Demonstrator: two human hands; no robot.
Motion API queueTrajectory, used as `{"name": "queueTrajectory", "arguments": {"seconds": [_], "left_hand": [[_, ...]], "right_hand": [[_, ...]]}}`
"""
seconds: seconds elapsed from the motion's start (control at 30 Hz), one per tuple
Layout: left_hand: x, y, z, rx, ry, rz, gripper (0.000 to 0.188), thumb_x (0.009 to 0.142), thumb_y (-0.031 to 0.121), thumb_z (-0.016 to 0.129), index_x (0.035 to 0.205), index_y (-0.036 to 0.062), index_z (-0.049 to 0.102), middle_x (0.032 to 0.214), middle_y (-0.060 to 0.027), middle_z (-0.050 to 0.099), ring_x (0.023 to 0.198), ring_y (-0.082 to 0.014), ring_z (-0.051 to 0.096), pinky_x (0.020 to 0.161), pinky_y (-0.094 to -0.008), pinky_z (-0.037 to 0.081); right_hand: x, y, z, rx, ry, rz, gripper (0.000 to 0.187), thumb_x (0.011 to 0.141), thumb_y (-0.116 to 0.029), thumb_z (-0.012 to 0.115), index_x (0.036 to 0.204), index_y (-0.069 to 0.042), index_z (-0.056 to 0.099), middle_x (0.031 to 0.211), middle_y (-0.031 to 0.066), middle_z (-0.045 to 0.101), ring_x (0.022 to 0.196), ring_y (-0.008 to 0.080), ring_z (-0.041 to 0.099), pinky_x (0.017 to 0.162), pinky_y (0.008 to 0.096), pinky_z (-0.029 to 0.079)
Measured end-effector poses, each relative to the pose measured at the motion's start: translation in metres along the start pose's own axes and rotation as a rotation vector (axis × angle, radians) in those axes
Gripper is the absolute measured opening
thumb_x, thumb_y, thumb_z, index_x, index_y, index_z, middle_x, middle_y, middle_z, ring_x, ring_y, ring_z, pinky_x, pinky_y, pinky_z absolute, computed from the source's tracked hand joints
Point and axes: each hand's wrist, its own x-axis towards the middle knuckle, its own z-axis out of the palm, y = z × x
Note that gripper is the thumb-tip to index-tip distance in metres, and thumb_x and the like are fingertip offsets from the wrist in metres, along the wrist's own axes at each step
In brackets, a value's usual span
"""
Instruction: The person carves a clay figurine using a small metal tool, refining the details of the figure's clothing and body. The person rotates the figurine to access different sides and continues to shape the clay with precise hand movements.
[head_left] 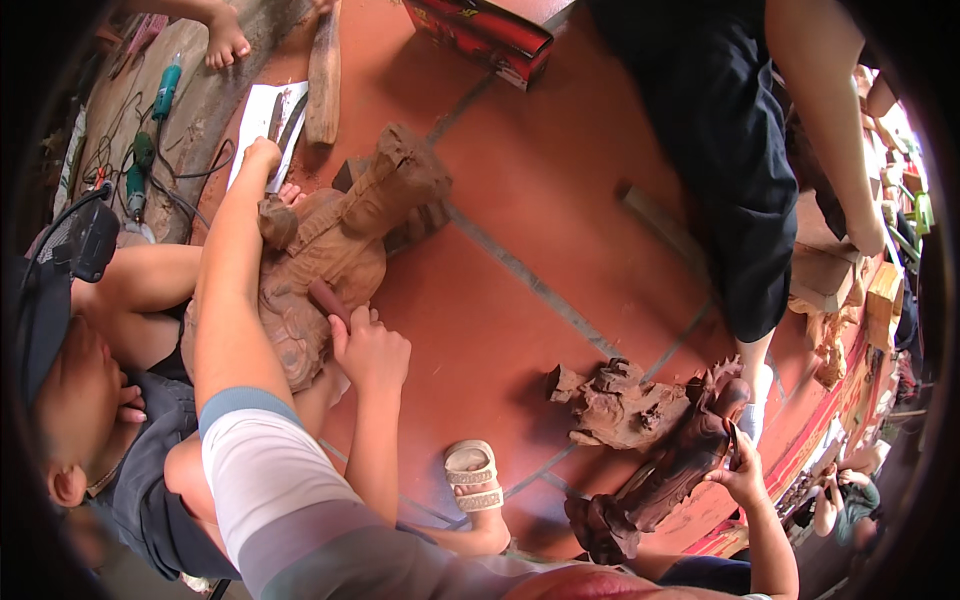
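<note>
Stretched out to the upper left, my left hand (263, 157) is closed on a slim hand tool (275, 117), its type unclear, over a white sheet of paper (255, 112). Beside the tool lies a dark curved blade (291, 130). My right hand (375, 350) grips a brown wooden handle (327, 298); any head or tip on it is not discernible. That hand is at the side of a large wood carving (350, 215) of a figure, which lies slanted in front of me. A thick wooden bar (323, 80) rests past the paper.
Another person's hand (742, 475) holds a dark carved statue (680, 470) beside a rough carving (625, 405). A person in a cap (50, 310) sits close at left; someone in dark trousers (710, 150) is at right. Corded power tools (167, 90), a red box (485, 35) and a sandalled foot (472, 478) also show.
</note>
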Motion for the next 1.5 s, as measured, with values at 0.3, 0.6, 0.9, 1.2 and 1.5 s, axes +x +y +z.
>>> {"name": "queueTrajectory", "arguments": {"seconds": [0.3,0.6,0.9,1.2,1.5], "left_hand": [[-0.001,0.0,-0.002,0.043,0.089,0.024,0.034,0.086,0.01,0.055,0.117,0.0005,0.066,0.12,-0.0228,0.065,0.114,-0.0349,0.063,0.093,-0.0425,0.052],[0.022,-0.012,-0.015,0.005,0.183,0.113,0.025,0.083,0.012,0.058,0.1,-0.002,0.071,0.108,-0.0251,0.067,0.108,-0.0353,0.065,0.089,-0.0421,0.052],[0.013,-0.031,-0.045,-0.421,0.204,0.487,0.021,0.08,0.02,0.063,0.097,0.0099,0.07,0.084,-0.0058,0.071,0.076,-0.0156,0.066,0.072,-0.0324,0.051],[-0.078,0.022,-0.098,-0.947,0.028,0.456,0.023,0.09,0.009,0.059,0.111,0.0059,0.068,0.087,0.0007,0.067,0.069,-0.0083,0.059,0.057,-0.0262,0.047],[-0.233,0.109,-0.188,-0.904,-0.018,0.915,0.029,0.093,0.011,0.059,0.119,0.0017,0.064,0.102,-0.0041,0.068,0.091,-0.0116,0.061,0.083,-0.0261,0.049]], "right_hand": [[0.002,0.004,0.003,-0.04,0.01,-0.062,0.112,0.05,-0.044,0.088,0.143,-0.003,0.043,0.102,0.0067,0.054,0.077,0.018,0.044,0.063,0.0287,0.039],[0.001,-0.013,-0.003,-0.036,-0.016,0.013,0.111,0.048,-0.038,0.091,0.144,-0.005,0.044,0.092,0.0029,0.047,0.073,0.0158,0.04,0.063,0.0279,0.038],[0.002,-0.018,-0.003,-0.026,-0.005,-0.055,0.108,0.052,-0.035,0.09,0.145,-0.009,0.044,0.094,0.0085,0.051,0.084,0.0224,0.051,0.082,0.0326,0.045],[0.002,-0.018,-0.007,0.016,-0.064,-0.047,0.109,0.052,-0.035,0.091,0.147,-0.017,0.042,0.109,0.0149,0.058,0.097,0.0293,0.056,0.089,0.0382,0.046],[-0.002,0.008,0.002,-0.136,0.056,-0.323,0.092,0.067,-0.032,0.086,0.146,-0.017,0.042,0.128,0.0215,0.053,0.12,0.0394,0.053,0.099,0.0447,0.045]]}}
